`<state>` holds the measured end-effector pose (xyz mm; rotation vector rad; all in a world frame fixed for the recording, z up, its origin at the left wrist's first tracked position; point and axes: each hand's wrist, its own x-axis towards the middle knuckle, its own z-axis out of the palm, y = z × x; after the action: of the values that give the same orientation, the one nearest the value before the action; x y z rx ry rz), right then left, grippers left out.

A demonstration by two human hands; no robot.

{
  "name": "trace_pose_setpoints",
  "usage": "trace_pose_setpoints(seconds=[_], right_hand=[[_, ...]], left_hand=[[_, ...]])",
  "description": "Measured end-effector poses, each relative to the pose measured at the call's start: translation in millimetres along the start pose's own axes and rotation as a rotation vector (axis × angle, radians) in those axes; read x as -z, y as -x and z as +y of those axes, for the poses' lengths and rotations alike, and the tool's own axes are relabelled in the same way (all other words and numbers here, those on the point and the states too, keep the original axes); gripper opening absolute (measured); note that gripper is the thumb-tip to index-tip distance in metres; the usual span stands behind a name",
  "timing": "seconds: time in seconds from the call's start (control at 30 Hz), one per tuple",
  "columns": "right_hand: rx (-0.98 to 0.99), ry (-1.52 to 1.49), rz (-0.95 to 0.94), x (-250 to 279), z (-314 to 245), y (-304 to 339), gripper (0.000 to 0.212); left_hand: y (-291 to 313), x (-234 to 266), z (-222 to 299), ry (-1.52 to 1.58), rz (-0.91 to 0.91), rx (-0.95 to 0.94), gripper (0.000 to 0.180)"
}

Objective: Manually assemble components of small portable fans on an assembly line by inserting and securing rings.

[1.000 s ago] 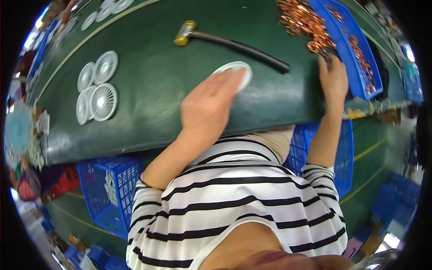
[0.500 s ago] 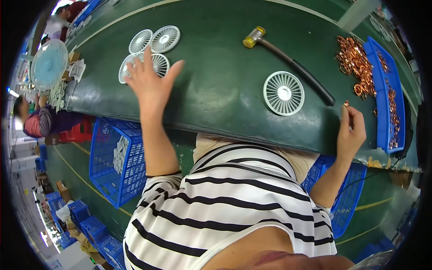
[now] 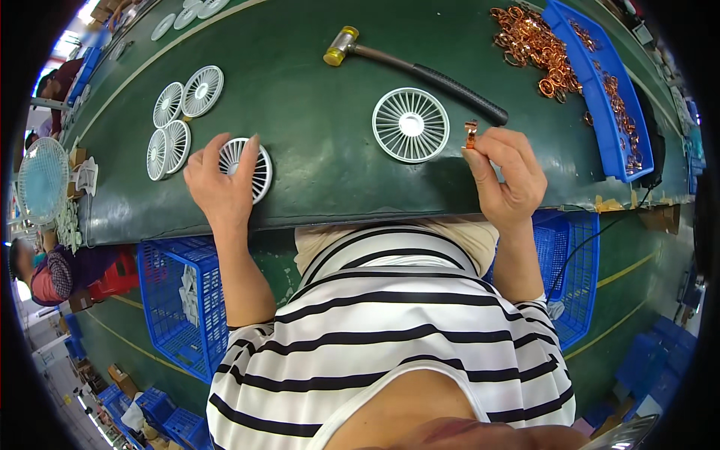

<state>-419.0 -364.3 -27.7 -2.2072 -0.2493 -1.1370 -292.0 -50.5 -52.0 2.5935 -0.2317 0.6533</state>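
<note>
My left hand (image 3: 223, 176) has its thumb and fingers on the edge of a white spoked plastic disc (image 3: 262, 174), which is partly hidden behind them. Between the thumb and fingertips of my right hand (image 3: 510, 172) is a small copper-coloured ring clip (image 3: 471, 133), raised above the table. A second white spoked disc (image 3: 410, 124) lies flat on the green table (image 3: 315, 150), left of that hand. Just beyond it rests a mallet (image 3: 420, 73) with yellow faces and a black grip, its handle end close to the clip.
Several more spoked discs (image 3: 201, 91) lie at the left, some overlapping. At the right, a heap of copper rings (image 3: 536, 49) borders a blue tray (image 3: 596, 97) holding more. Blue crates (image 3: 184, 300) stand below the table edge. Another person (image 3: 56, 274) sits at far left.
The view has shifted right. My left hand has gone from spread above the discs to gripping one, now nearer me. My right hand has brought the copper ring clip closer to the middle disc.
</note>
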Motion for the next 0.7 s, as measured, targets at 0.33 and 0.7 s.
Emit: trace_pose_setpoints(seconds=[0.33, 0.7], right_hand=[[0.220, -0.042, -0.052, -22, -30, -6, 0.025], [0.033, 0.029, -0.266, -47, -46, -12, 0.017]], left_hand=[[15, -5, 80, 0.954, -0.285, 0.196, 0.030], [38, -5, 117, 1.150, -0.398, 0.065, 0.025]])
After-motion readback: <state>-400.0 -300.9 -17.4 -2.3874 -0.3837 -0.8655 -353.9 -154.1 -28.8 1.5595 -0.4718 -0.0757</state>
